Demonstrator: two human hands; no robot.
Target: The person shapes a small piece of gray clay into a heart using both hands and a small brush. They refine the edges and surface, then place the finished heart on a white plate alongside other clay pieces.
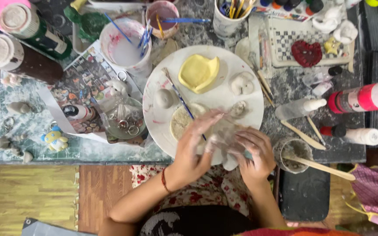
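Two hands at work over the near edge of a round white board (206, 94) on a cluttered grey desk (285, 87): left hand (193, 148) and right hand (252, 150) pressed together around a pale lump of clay (224, 135), fingers (206, 120) curled and closed on it, much of the lump hidden beneath them. Lump sitting at 6 o'clock on the board, partly over its rim; long axis blurred, cannot tell which way it points. Crowding the board: yellow clay dish (199, 72) at 12 o'clock, small grey ball (164, 98) at 9 o'clock, rounded white figure (242, 83) at 2 o'clock, flat tan disc (182, 120) just beside the left hand. Thin blue-handled brush (182, 102) lying across the board, running from 11 o'clock toward 5 o'clock, its lower end passing under the left fingers. Off the board at 3 o'clock, a clear squeeze bottle (298, 108) and a pink paint bottle (364, 98); at 4 o'clock, a small cup (293, 153) with a wooden stick (324, 168). At 10 o'clock, a white water tub (125, 46). At 8 o'clock, a glass bowl of metal rings (125, 118).
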